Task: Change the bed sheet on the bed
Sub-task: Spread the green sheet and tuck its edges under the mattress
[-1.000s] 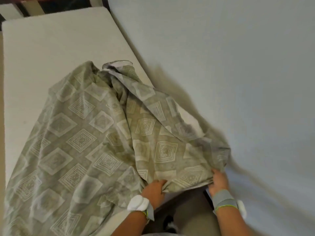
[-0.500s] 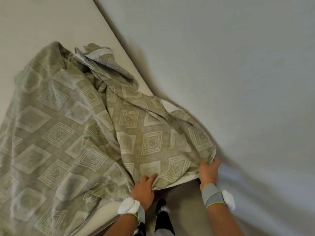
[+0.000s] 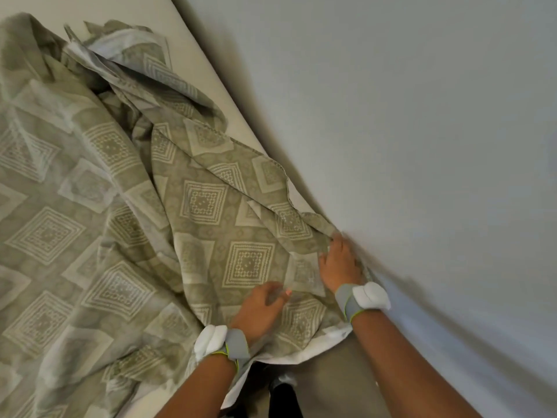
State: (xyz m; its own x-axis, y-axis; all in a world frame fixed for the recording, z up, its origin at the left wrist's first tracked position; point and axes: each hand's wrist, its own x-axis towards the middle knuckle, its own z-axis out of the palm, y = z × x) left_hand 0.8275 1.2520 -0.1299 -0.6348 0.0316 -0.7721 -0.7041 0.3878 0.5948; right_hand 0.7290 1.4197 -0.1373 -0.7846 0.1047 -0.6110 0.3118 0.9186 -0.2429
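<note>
A green sheet with white diamond patterns lies crumpled over the white mattress; its far part is bunched in folds. At the near corner by the wall, my left hand rests flat on top of the sheet with fingers spread. My right hand presses the sheet's edge down along the wall side, fingertips at a bunched fold. Both wrists wear grey bands with white pads. The mattress corner under the hands is covered by cloth.
A plain pale wall runs tight along the mattress's right side. Below the corner a strip of beige floor shows, with my dark-clad leg and foot standing on it.
Both hands moved forward from gripping the sheet's near edge to lying on top of it. The sheet's corner was pulled toward the wall, and the view tilted closer to the corner.
</note>
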